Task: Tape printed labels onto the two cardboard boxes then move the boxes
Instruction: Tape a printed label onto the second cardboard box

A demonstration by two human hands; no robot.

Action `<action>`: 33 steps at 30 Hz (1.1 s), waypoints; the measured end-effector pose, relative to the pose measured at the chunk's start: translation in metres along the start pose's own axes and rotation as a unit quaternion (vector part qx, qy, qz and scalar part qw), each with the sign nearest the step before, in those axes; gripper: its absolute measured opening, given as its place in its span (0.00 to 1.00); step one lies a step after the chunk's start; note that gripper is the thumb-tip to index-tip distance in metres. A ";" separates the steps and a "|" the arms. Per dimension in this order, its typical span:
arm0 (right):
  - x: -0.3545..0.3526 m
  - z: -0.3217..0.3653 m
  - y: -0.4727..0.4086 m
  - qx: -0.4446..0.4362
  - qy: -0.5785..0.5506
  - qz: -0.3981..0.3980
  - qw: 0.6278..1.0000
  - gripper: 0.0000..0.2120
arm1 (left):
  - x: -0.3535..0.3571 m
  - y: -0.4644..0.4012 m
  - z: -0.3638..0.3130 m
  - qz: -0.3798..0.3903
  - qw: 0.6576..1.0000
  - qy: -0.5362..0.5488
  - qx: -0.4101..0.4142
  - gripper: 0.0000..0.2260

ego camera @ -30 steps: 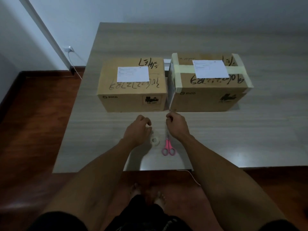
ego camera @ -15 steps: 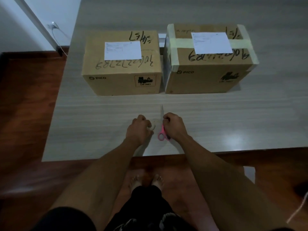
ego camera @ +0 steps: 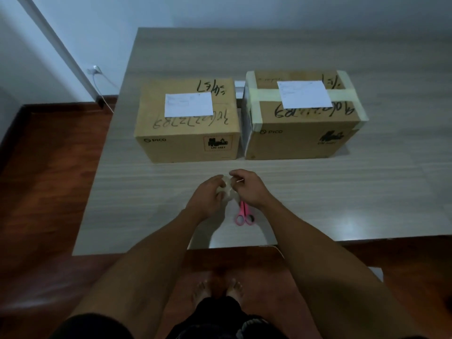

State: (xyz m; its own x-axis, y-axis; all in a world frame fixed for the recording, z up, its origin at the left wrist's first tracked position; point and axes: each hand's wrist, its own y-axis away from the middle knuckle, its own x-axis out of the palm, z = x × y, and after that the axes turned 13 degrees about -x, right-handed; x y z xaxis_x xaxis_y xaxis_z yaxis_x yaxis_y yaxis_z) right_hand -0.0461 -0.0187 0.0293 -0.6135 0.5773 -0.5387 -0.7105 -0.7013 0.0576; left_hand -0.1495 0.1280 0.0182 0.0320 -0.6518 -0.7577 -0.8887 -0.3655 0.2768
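L hand (ego camera: 208, 195) grips tape roll (ego camera: 228, 190) above table (ego camera: 367, 196) nr front edge; R hand (ego camera: 249, 187) pinches at roll's top. Scissors (ego camera: 244, 214) lie under hands. 2 boxes, left (ego camera: 188, 123) & right (ego camera: 303, 116), mid-table, side by side, label (ego camera: 188, 104) & label (ego camera: 304, 94) on top.

Single head cam, wide-angle, steep look down & fwd over table (ego camera: 342, 204), hands close below.
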 end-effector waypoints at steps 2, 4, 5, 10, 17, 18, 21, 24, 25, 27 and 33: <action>-0.005 0.009 -0.005 -0.016 0.004 -0.011 1.000 0.11 | -0.008 -0.001 -0.003 -0.010 1.000 0.010 -0.002 0.14; -0.010 0.015 -0.009 -0.023 -0.005 -0.030 0.999 0.06 | -0.016 -0.003 -0.006 -0.009 1.000 0.020 0.001 0.15; -0.012 0.017 -0.012 -0.022 -0.007 -0.036 0.999 0.05 | -0.020 -0.003 -0.007 -0.009 1.000 0.020 0.002 0.14; -0.018 0.036 -0.025 -0.020 0.013 -0.021 0.999 0.12 | -0.032 -0.006 -0.014 -0.007 0.999 0.045 -0.028 0.13; -0.030 0.066 -0.050 -0.047 0.078 -0.012 0.996 0.16 | -0.062 -0.013 -0.018 -0.032 0.986 0.119 -0.112 0.22; -0.033 0.072 -0.054 -0.056 0.088 -0.010 0.995 0.16 | -0.067 -0.015 -0.017 -0.036 0.982 0.134 -0.125 0.22; -0.041 0.088 -0.065 -0.076 0.104 -0.009 0.992 0.16 | -0.076 -0.018 -0.023 -0.033 0.976 0.159 -0.147 0.28; -0.048 0.098 -0.073 -0.078 0.101 -0.014 0.992 0.10 | -0.085 -0.023 -0.029 -0.041 0.975 0.154 -0.154 0.29; -0.049 0.099 -0.074 -0.081 0.100 -0.014 0.992 0.09 | -0.086 -0.023 -0.029 -0.045 0.973 0.162 -0.159 0.28; -0.052 0.101 -0.078 -0.089 0.101 -0.007 0.991 0.09 | -0.090 -0.025 -0.026 -0.046 0.969 0.171 -0.174 0.27; -0.063 0.115 -0.089 -0.108 0.125 0.034 0.986 0.13 | -0.096 -0.021 -0.027 -0.012 0.964 0.210 -0.162 0.14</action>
State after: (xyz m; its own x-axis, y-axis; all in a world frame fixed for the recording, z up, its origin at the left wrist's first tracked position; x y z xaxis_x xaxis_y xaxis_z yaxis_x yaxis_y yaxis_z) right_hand 0.0162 0.0553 0.1553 -0.5334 0.4241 -0.7318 -0.5646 -0.8228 -0.0653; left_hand -0.1211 0.1801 0.1010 0.2936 -0.8272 -0.4791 -0.6984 -0.5278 0.4834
